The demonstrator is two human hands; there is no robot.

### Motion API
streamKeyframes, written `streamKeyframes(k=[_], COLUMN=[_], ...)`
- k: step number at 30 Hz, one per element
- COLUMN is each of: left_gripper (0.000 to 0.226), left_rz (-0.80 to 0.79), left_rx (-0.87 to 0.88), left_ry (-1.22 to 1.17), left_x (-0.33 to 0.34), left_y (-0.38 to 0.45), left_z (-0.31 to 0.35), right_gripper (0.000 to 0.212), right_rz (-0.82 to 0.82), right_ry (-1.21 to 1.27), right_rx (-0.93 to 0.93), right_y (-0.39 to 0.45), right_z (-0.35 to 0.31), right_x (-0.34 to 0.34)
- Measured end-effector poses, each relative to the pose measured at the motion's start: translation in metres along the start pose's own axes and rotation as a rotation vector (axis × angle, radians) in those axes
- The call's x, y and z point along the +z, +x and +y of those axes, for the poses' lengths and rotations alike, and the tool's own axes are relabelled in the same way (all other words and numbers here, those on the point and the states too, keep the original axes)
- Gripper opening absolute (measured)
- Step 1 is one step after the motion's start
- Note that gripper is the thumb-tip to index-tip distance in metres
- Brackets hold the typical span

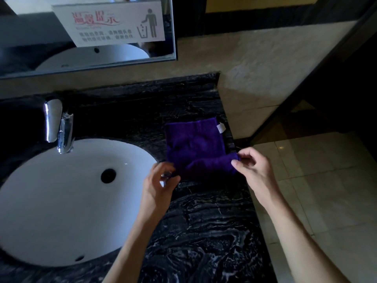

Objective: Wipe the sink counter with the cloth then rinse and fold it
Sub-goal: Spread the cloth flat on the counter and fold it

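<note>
A: Purple cloth (195, 146) — where from the hands?

B: Ahead, flat on the black marble surface (204, 221), right of the basin (61, 201), near the end edge. Right hand (253, 166) pinches its near right corner; left hand (159, 182) is half open at the near left corner, grip unclear.

A: Room?

B: Tight; near edge looks rolled, tag (221, 127) far right.

At my ten o'clock a chrome tap (59, 127) stands upright. A mirror (87, 33) at eleven o'clock carries a white notice (110, 23) with red lettering and a bin pictogram. Pale floor tiles (318, 190) spread at my three o'clock.
</note>
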State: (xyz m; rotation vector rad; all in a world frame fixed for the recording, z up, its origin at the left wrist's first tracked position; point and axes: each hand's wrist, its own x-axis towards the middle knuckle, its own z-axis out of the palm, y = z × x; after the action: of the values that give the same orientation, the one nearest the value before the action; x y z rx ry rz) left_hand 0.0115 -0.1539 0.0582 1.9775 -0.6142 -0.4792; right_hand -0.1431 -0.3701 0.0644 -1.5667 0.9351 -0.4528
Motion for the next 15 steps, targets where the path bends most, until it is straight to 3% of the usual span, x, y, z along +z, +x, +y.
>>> streamKeyframes(k=[2, 5, 9, 13, 15], left_gripper=[0.012, 0.030, 0.037, 0.059, 0.043], left_rz=[-0.007, -0.039, -0.016, -0.006, 0.018], left_rx=[0.027, -0.067, -0.279, -0.537, -0.634], left_ry=[0.030, 0.074, -0.042, -0.229, -0.276], left_x=[0.002, 0.008, 0.015, 0.022, 0.028], left_y=[-0.028, -0.059, -0.071, -0.068, -0.065], left_z=[-0.009, -0.024, -0.026, -0.010, -0.004], right_gripper=[0.015, 0.018, 0.012, 0.011, 0.008], right_rz=[-0.006, 0.009, 0.035, 0.053, 0.066], right_ry=[-0.052, -0.068, 0.032, 0.003, 0.005], right_rx=[0.006, 0.125, 0.338, 0.407, 0.466], right_y=[-0.026, -0.053, -0.071, -0.071, -0.069], right_z=[0.008, 0.029, 0.046, 0.044, 0.043], right_x=[-0.008, -0.010, -0.007, 0.000, 0.001])
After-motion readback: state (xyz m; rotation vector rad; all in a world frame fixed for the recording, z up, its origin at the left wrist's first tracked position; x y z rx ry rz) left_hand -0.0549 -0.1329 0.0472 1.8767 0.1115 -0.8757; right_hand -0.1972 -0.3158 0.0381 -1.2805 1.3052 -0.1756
